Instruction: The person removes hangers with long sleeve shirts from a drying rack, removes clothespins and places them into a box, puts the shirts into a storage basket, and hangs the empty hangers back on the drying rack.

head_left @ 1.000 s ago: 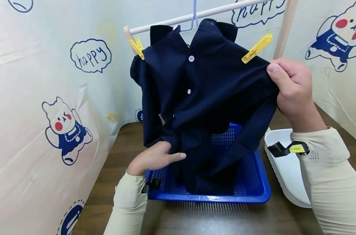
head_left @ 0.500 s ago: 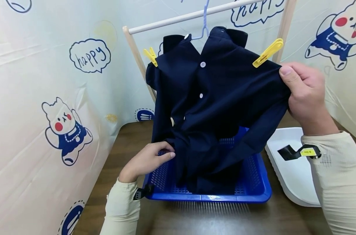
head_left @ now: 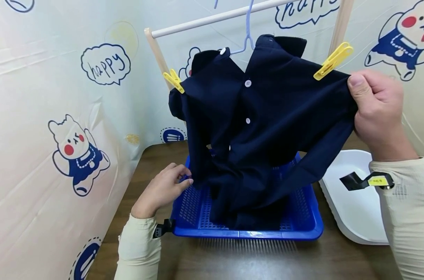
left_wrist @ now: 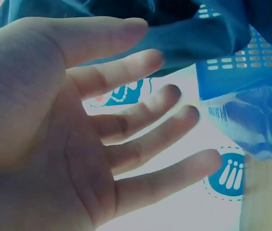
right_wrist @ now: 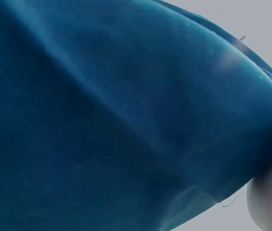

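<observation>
A dark navy button-up shirt (head_left: 285,105) hangs on a light blue hanger (head_left: 247,31), its lower part down in a blue basket (head_left: 248,234). A yellow clothespin (head_left: 174,81) clips its left shoulder, and another clothespin (head_left: 332,62) its right one. My right hand (head_left: 378,105) pinches the shirt's right sleeve near the shoulder and stretches it outward; in the right wrist view the cloth (right_wrist: 126,115) covers most of the frame. My left hand (head_left: 164,188) is beside the hanging left sleeve, above the basket's left side. The left wrist view shows its fingers (left_wrist: 155,187) spread, holding nothing.
Behind the shirt stands a drying rack with a white rail (head_left: 205,24) and wooden posts (head_left: 156,54). A white tray (head_left: 355,210) lies right of the basket on the brown table (head_left: 233,260). Printed curtains (head_left: 103,97) enclose the back and sides.
The shirt, with hanger and clothespins, has shifted right and slightly down along with my right hand. My left hand has drawn away left from the shirt's lower front.
</observation>
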Tool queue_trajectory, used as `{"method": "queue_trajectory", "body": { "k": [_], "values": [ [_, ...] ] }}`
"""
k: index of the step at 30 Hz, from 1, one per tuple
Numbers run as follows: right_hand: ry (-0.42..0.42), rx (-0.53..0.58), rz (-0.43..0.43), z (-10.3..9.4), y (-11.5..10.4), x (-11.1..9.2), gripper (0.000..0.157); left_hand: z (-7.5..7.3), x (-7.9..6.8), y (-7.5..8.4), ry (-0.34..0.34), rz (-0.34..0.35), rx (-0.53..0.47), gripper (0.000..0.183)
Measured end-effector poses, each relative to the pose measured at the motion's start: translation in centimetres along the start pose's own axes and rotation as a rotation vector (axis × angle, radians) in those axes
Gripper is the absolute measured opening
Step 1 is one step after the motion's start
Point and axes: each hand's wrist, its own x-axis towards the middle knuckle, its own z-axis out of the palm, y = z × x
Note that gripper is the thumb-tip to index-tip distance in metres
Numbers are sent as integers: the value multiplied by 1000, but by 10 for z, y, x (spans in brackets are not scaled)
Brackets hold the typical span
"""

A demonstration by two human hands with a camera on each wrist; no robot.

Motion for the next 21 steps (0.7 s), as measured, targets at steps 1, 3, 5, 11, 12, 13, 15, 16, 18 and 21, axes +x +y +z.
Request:
{"method": "queue_trajectory", "body": {
  "k": [1,3,5,11,12,13,15,16,18,21],
  "values": [
    [2,0,-1,-1,0,0,33,0,0,0,-6,1,19,15],
    [7,7,3,-3,-1,-1,32,-1,0,-1,-19,-6,37,17],
    [11,23,8,-4,-1,-1,32,-2,1,-2,-13,-18,46,17],
    [18,36,7,-6,3,-1,30,-4,3,-6,-62,-115,27,21],
    [21,34,8,-6,3,-1,30,-4,4,-7,-90,-129,17,23],
    [24,37,13,-7,4,-1,30,-3,4,-6,-114,-141,8,25],
    [20,38,27,-7,4,0,32,-3,5,-6,-154,-152,8,27],
    [17,41,34,-7,4,0,32,-2,5,-5,-174,-163,-4,29],
    [6,54,47,-7,4,0,34,-1,5,-4,-198,-191,-19,32],
    [-11,55,50,-7,4,0,33,1,7,-2,-226,-220,-25,33]
  ]
}}
